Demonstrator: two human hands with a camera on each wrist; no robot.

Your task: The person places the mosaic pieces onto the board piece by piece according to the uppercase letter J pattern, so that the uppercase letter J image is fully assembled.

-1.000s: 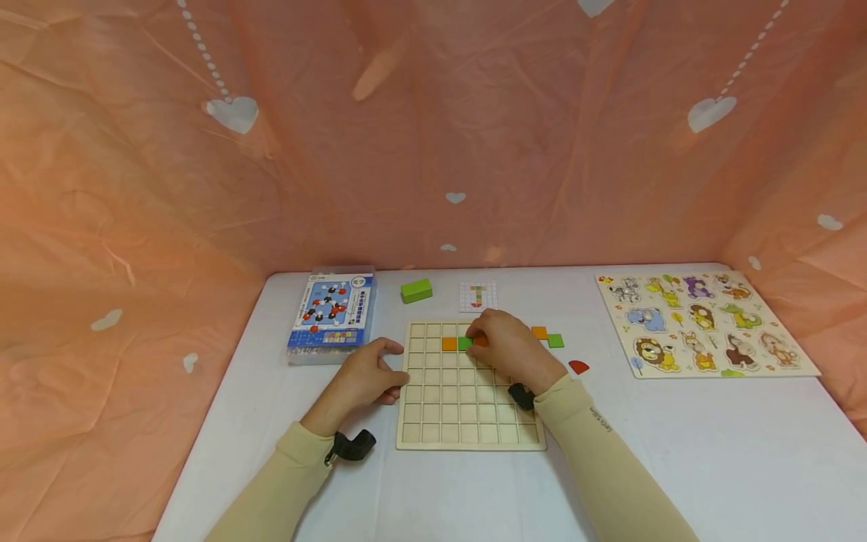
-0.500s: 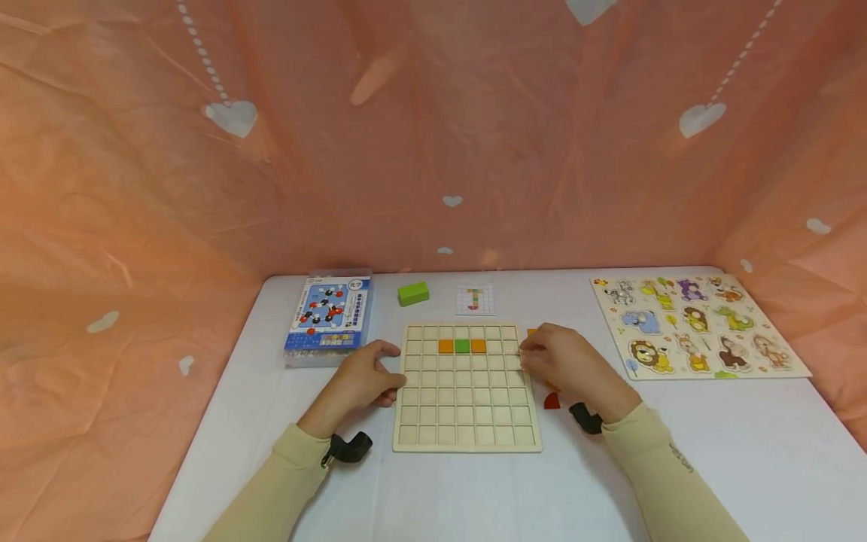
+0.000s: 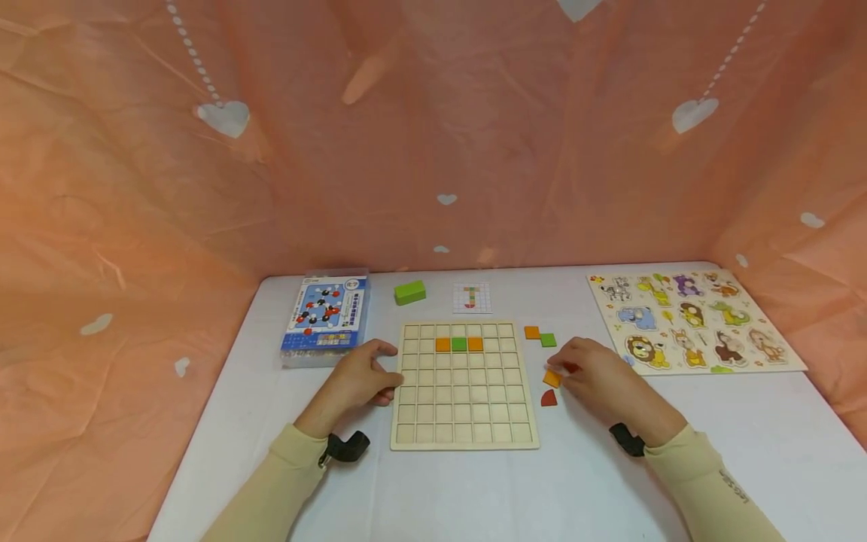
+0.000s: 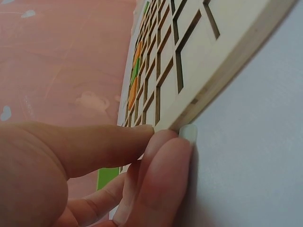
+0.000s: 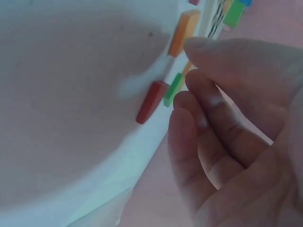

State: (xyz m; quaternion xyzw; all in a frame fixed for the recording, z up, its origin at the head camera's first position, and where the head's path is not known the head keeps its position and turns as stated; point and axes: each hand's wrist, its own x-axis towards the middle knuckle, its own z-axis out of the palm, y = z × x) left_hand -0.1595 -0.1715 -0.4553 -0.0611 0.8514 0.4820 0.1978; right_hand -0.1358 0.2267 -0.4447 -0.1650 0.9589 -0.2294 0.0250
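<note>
A pale wooden grid board (image 3: 470,393) lies flat on the table, with an orange, a green and an orange tile (image 3: 476,344) side by side in its second row. At the board's left edge, my left hand (image 3: 362,375) grips the rim, thumb on top and curled fingers against the side in the left wrist view. My right hand (image 3: 606,380) is right of the board, fingers loosely bent over an orange tile (image 3: 552,379). In the right wrist view, thumb and index stand apart, the thumb tip beside the orange tile (image 5: 183,33). A red quarter-circle piece (image 3: 549,398) lies just nearer.
Another orange tile (image 3: 532,332) and a green tile (image 3: 547,340) lie beyond the right hand. Behind the board are a pattern card (image 3: 482,299) and a green block (image 3: 410,293). A boxed molecule set (image 3: 325,312) stands left, an animal puzzle (image 3: 667,318) right.
The right hand has left the board and moved right to the loose pieces, leaving an orange tile in the second row beside the green one. My left hand stays at the board's edge.
</note>
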